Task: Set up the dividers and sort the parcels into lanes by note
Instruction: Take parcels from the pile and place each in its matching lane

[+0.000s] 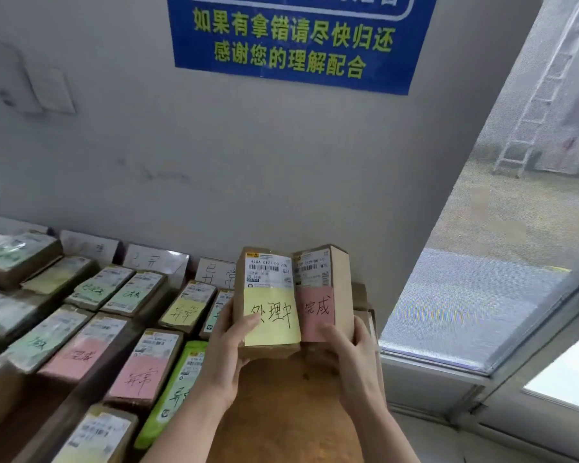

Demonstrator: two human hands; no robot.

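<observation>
Partly, the two held parcels hide the far right end of the worktop (281, 416), and the parcels at the left edge are cut off and blurred. The left hand (226, 349) grips the yellow-note parcel (268, 262), which reads 处理中. The right hand (351, 355) grips the pink-note parcel (340, 279), which reads 完成. Both stand upright, touching side by side, above the worktop near the wall. One divider card (214, 272) reads 异常; the others are hard to read. Sorted parcels (141, 369) lie in rows on the brown wooden worktop. A blue sign (291, 38) hangs on the grey wall, and a ladder (532, 105) stands outside the glass at the right.
</observation>
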